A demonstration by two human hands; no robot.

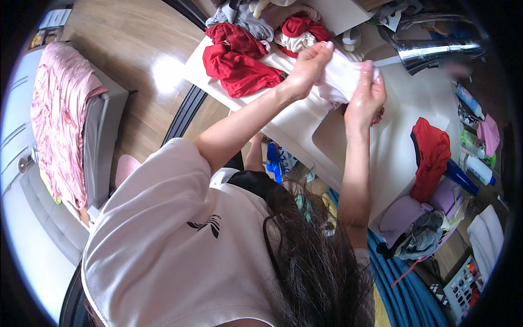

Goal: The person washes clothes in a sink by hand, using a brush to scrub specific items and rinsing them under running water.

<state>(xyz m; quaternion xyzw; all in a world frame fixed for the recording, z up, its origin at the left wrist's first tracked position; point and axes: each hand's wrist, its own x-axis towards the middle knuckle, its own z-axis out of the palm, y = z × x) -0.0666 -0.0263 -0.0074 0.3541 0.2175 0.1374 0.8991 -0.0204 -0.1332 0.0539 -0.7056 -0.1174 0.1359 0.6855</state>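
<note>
My left hand (pixel 309 69) and my right hand (pixel 366 96), both wet, hold a white cloth (pixel 341 79) stretched between them, above the edge of a white sink (pixel 402 98). Red clothes (pixel 241 69) are heaped on the white counter to the left of my hands. Behind my left hand sits a bundle of red and cream fabric (pixel 300 34), with grey clothing (pixel 249 20) near it. A red garment with dark trim (pixel 432 155) hangs over the sink's right rim. Part of a dark red cloth shows beneath my right hand.
A chrome faucet (pixel 437 51) stands behind the sink. Bottles (pixel 476 167) line its right side. Purple containers with dark clothing (pixel 425 237) are at the lower right, beside a blue curtain (pixel 400 282). A pink cloth (pixel 61 126) covers a grey bed at left.
</note>
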